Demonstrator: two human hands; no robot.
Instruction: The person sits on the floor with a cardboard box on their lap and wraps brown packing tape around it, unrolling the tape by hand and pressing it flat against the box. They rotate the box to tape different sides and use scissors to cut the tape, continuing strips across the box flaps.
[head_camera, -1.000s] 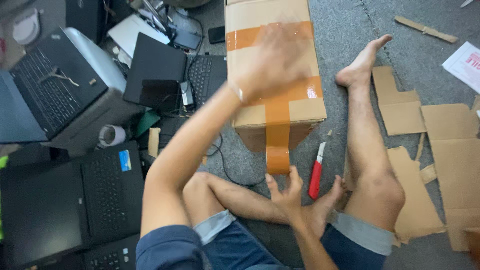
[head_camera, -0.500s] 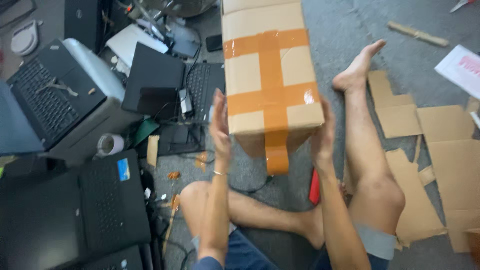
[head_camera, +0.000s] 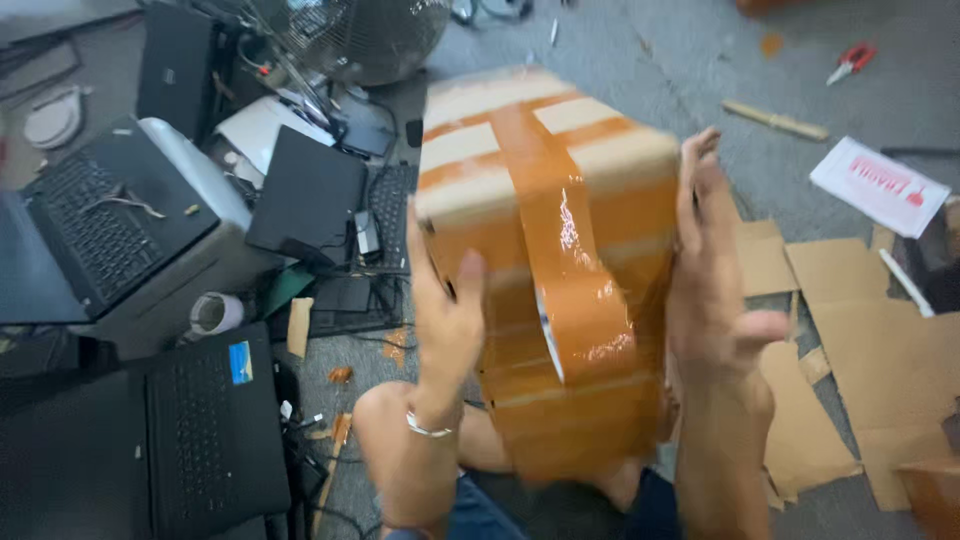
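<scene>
A cardboard box (head_camera: 560, 270) wrapped in wide brown tape is tipped up on end in front of me, blurred by motion. My left hand (head_camera: 440, 310) presses flat against its left side, a thin bracelet on the wrist. My right hand (head_camera: 715, 270) presses the box's right side, fingers pointing up and thumb spread out. The box is held between both palms above my lap. My legs are mostly hidden behind it.
Several black laptops (head_camera: 215, 440) and keyboards lie at the left on the grey carpet, with a tape roll (head_camera: 215, 312) and a fan (head_camera: 365, 35) behind. Cardboard scraps (head_camera: 880, 360) lie at the right, with a white packet (head_camera: 880, 185) and red scissors (head_camera: 850, 62).
The box lay flat on the floor with both hands at its near end; now it is lifted and tipped upright, closer to me, between my palms.
</scene>
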